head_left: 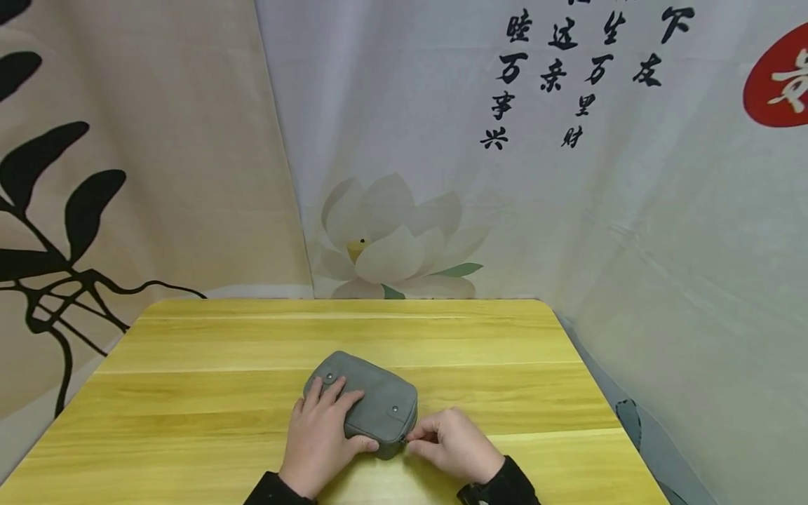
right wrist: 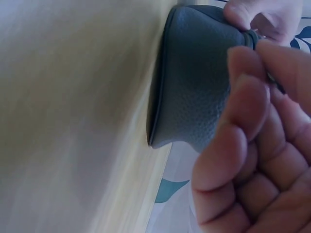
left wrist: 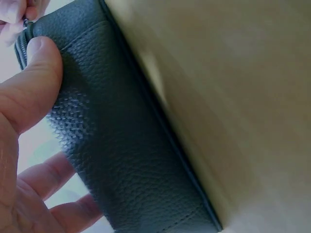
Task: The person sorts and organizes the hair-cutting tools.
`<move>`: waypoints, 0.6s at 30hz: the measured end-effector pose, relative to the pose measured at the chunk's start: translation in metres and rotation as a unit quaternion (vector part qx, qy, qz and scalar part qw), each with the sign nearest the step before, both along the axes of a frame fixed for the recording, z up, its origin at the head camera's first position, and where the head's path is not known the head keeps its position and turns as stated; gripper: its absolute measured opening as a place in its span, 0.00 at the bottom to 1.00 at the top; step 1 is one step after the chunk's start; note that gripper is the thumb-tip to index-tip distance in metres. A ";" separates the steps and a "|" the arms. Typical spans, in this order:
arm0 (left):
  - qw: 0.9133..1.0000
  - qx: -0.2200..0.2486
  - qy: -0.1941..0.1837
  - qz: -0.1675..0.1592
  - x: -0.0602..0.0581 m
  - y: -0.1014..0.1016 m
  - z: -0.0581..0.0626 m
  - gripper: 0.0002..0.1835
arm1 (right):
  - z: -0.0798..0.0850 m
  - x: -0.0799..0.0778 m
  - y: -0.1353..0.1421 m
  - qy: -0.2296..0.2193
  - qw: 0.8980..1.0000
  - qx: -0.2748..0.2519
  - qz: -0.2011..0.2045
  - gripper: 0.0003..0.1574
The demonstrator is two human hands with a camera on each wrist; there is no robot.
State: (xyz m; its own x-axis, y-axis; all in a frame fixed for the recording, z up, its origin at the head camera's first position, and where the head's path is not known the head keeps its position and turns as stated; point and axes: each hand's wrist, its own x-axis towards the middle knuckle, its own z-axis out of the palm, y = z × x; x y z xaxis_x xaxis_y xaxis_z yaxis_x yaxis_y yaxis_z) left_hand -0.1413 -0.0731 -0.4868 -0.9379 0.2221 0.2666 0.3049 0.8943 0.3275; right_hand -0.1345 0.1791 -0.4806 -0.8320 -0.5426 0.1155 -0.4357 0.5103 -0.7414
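A grey pebbled-leather zip pouch (head_left: 377, 394) with two small snap studs on its top lies on the table at a slant. My left hand (head_left: 325, 436) holds it from the left, fingers spread across the top and thumb (left wrist: 43, 65) pressing its near side just beside the zipper. At the near right corner my right hand (head_left: 456, 443) pinches the zipper pull (left wrist: 26, 22) between thumb and index finger, the other fingers curled in. Most of the pull is hidden by those fingertips. The stretch of zipper (left wrist: 22, 47) seen next to the left thumb looks closed.
The yellow wood-grain table (head_left: 208, 393) has rounded far corners. Behind it hangs a pale cloth (head_left: 404, 91) printed with a lotus, dark leaves and black characters. Grey fabric (head_left: 631, 414) shows beyond the table's right edge.
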 end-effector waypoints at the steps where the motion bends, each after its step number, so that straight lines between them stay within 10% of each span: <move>1: 1.000 0.000 -0.002 0.001 0.000 0.000 0.001 0.45 | -0.001 0.000 0.000 -0.003 1.000 -0.002 -0.001 0.03; 11: 0.999 0.019 0.014 -0.027 -0.001 -0.008 0.003 0.37 | -0.002 -0.006 0.009 0.017 0.998 0.015 -0.056 0.07; 18: 0.998 0.035 0.010 -0.059 -0.002 -0.007 0.003 0.26 | -0.006 -0.015 0.022 0.066 0.977 0.047 -0.198 0.07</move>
